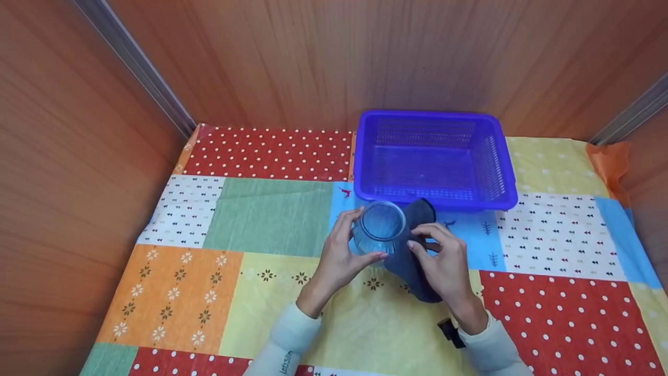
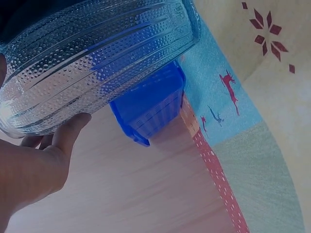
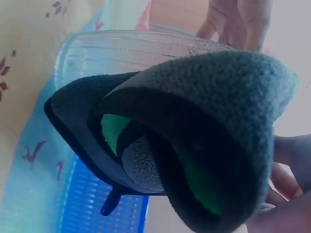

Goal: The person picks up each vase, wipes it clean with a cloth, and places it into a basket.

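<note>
A clear glass jar (image 1: 382,224) with ribbed, dimpled sides stands upright between the hands in the head view. My left hand (image 1: 342,256) grips it near the rim, thumb at the front and fingers round the far left side. In the left wrist view the jar (image 2: 102,68) fills the upper left. My right hand (image 1: 441,256) pinches a dark grey cloth (image 1: 417,271) against the jar's right side. Folds of the cloth (image 3: 233,92) show a green inner face and a black edge in the right wrist view, hiding much of the jar.
A purple-blue plastic basket (image 1: 436,203) with slotted walls stands just beyond the jar, near the wooden back panel (image 1: 323,62). A patchwork cloth (image 1: 271,214) covers the table. Wooden panels (image 1: 78,183) also rise at the left and right sides.
</note>
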`<state>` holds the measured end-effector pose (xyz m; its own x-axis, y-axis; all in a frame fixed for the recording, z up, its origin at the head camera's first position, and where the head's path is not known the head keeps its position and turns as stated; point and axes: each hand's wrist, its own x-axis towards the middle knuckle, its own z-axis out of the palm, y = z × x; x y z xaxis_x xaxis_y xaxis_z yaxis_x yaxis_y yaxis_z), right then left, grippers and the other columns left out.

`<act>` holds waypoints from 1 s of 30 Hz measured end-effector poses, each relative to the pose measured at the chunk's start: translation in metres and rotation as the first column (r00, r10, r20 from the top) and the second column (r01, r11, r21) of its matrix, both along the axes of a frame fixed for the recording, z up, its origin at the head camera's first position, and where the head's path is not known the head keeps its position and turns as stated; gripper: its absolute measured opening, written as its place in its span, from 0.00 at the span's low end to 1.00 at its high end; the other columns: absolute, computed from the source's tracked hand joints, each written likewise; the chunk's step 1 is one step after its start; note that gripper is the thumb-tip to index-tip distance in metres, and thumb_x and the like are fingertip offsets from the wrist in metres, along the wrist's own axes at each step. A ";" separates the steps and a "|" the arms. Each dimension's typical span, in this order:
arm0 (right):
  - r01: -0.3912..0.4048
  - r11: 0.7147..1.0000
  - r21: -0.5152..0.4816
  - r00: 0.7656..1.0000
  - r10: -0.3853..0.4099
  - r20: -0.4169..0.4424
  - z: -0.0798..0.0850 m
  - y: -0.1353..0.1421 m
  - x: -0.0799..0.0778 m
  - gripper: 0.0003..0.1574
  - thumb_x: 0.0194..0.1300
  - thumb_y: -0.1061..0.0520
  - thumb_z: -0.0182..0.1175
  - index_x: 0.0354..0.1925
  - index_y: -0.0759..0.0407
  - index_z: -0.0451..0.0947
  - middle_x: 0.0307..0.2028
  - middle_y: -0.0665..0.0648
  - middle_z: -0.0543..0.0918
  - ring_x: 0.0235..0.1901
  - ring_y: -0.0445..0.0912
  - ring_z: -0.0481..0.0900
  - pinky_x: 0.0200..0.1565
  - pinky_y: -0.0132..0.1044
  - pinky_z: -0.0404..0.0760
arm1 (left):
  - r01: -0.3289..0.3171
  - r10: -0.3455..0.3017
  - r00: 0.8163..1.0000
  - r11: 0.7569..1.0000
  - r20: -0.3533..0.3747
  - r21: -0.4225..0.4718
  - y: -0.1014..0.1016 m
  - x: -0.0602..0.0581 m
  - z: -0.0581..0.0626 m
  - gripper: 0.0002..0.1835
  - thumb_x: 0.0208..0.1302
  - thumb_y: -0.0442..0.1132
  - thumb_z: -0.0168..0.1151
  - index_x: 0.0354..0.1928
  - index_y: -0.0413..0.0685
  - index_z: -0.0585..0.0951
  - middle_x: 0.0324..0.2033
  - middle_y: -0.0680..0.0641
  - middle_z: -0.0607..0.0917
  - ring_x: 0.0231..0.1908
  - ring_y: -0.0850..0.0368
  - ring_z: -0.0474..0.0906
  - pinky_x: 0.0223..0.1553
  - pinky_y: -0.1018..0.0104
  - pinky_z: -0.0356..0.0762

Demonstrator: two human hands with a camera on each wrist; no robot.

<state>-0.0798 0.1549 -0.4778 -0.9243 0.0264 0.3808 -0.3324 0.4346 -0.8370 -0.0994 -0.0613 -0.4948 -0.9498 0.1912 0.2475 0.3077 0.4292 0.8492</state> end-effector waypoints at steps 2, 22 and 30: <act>-0.009 1.000 -0.025 1.000 0.009 0.002 -0.004 0.001 0.000 0.12 0.60 0.74 0.73 0.42 0.65 0.88 0.40 0.57 0.88 0.43 0.44 0.87 0.46 0.26 0.86 | -0.002 0.002 1.000 1.000 -0.008 0.003 0.000 0.000 -0.001 0.49 0.52 0.47 0.87 0.72 0.43 0.71 0.69 0.42 0.75 0.68 0.46 0.75 0.67 0.48 0.79; 0.011 0.999 -0.052 0.989 -0.003 0.151 -0.060 0.000 -0.001 0.11 0.60 0.75 0.72 0.38 0.65 0.86 0.38 0.60 0.89 0.40 0.56 0.90 0.44 0.41 0.90 | 0.003 -0.004 1.000 0.999 0.020 0.035 -0.001 0.000 -0.002 0.49 0.53 0.46 0.86 0.73 0.44 0.70 0.69 0.43 0.74 0.66 0.46 0.75 0.61 0.48 0.83; -0.006 0.999 -0.042 0.979 0.014 0.201 -0.073 -0.001 -0.004 0.10 0.60 0.75 0.71 0.38 0.66 0.85 0.38 0.63 0.90 0.40 0.58 0.90 0.43 0.43 0.90 | 0.009 -0.011 0.999 0.999 0.039 0.050 -0.001 0.000 -0.001 0.49 0.54 0.45 0.86 0.74 0.45 0.69 0.68 0.43 0.74 0.65 0.46 0.75 0.58 0.47 0.84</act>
